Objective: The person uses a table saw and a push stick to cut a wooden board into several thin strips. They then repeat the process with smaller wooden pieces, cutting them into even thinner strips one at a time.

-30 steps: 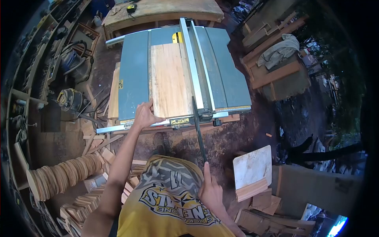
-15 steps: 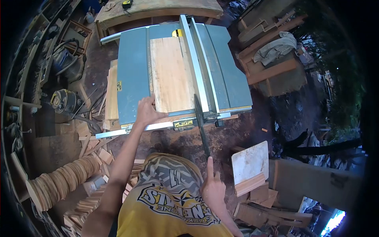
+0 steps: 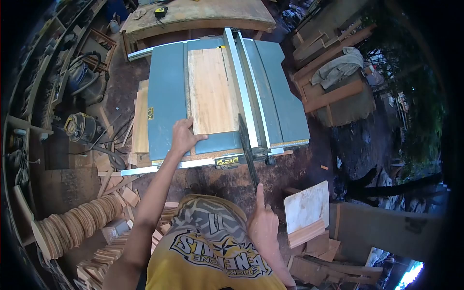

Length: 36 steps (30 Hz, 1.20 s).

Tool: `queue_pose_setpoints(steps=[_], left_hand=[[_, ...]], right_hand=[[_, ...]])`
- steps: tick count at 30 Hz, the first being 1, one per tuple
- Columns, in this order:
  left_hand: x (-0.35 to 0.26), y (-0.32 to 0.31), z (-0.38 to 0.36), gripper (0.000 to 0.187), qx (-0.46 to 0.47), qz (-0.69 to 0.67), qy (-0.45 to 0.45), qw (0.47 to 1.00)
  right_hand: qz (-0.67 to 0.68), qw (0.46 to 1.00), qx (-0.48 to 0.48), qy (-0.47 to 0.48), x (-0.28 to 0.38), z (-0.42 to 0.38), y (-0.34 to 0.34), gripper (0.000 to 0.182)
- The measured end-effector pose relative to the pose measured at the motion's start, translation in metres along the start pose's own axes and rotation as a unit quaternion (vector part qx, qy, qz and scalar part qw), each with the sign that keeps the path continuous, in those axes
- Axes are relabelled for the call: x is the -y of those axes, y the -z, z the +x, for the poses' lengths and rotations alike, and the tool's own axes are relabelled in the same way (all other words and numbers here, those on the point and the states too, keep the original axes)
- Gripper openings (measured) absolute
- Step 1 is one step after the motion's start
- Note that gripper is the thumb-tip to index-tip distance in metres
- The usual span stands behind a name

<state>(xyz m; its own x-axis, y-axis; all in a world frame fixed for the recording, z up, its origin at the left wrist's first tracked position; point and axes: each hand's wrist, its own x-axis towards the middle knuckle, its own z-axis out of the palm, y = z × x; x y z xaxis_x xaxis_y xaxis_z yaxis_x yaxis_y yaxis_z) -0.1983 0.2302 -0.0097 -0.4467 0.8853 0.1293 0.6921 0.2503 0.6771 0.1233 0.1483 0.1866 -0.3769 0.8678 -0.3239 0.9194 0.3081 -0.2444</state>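
Note:
A flat wooden board (image 3: 212, 92) lies on the blue-grey table saw top (image 3: 166, 92), its right side by the metal rip fence (image 3: 243, 92). My left hand (image 3: 183, 137) is at the board's near left corner, thumb against the near edge and fingers curled along the left side. My right hand (image 3: 264, 220) is closed round the end of a long dark push stick (image 3: 250, 154), index finger stretched along it. The stick's far tip meets the board's near right corner. A small yellow piece (image 3: 222, 47) shows at the board's far end; the blade is hidden.
Behind the saw stands a wooden workbench (image 3: 203, 19) with a tape measure (image 3: 161, 12). Thin boards (image 3: 141, 116) lean at the saw's left. A shop vacuum (image 3: 79, 128), a row of round wooden discs (image 3: 79, 222) and offcuts lie left. A white panel (image 3: 307, 205) is at right.
The board has slid away from me across the saw top, exposing more of the table before it and covering most of the yellow piece. Both hands and the push stick have followed it.

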Motion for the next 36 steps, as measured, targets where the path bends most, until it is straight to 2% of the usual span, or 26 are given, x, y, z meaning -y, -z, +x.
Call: queue_pose_setpoints(steps=[3, 9, 12, 15, 18, 20, 23, 26, 29, 32, 36], left_hand=[[0.001, 0.000, 0.008, 0.088, 0.000, 0.030, -0.008, 1.000], [-0.008, 0.009, 0.030, 0.087, 0.018, 0.056, 0.029, 0.998], [0.001, -0.001, 0.039, 0.093, -0.037, 0.069, -0.023, 0.997], [-0.001, -0.007, 0.049, 0.089, -0.021, 0.100, 0.027, 0.994], [0.006, -0.011, 0.060, 0.081, 0.024, 0.107, -0.005, 0.994], [0.014, -0.020, 0.065, 0.076, 0.003, 0.110, -0.019, 0.994], [0.019, -0.027, 0.075, 0.074, -0.015, 0.108, -0.025, 0.994], [0.024, -0.033, 0.089, 0.073, -0.031, 0.103, -0.027, 0.994], [0.035, -0.038, 0.102, 0.071, -0.041, 0.098, -0.040, 0.994], [0.041, -0.040, 0.119, 0.070, -0.049, 0.090, -0.052, 0.993], [0.050, -0.041, 0.142, 0.071, -0.051, 0.074, -0.059, 0.994]], right_hand=[[0.007, 1.000, -0.007, 0.020, 0.003, 0.009, 0.008, 0.087], [0.020, 0.999, -0.018, 0.032, 0.012, 0.033, 0.009, 0.085], [0.022, 0.998, -0.034, 0.046, 0.016, 0.048, 0.009, 0.083], [0.015, 0.998, -0.035, 0.053, 0.023, 0.060, 0.014, 0.079], [0.021, 0.997, -0.042, 0.061, 0.029, 0.073, 0.018, 0.076], [0.023, 0.994, -0.064, 0.081, 0.029, 0.080, 0.015, 0.073], [0.035, 0.995, -0.044, 0.084, 0.030, 0.091, 0.021, 0.072], [0.035, 0.996, -0.041, 0.070, 0.030, 0.105, 0.021, 0.088], [0.044, 0.996, -0.041, 0.071, 0.033, 0.116, 0.026, 0.087], [0.024, 0.997, -0.020, 0.074, 0.042, 0.127, 0.039, 0.072], [0.022, 0.996, -0.031, 0.079, 0.049, 0.148, 0.041, 0.068]])
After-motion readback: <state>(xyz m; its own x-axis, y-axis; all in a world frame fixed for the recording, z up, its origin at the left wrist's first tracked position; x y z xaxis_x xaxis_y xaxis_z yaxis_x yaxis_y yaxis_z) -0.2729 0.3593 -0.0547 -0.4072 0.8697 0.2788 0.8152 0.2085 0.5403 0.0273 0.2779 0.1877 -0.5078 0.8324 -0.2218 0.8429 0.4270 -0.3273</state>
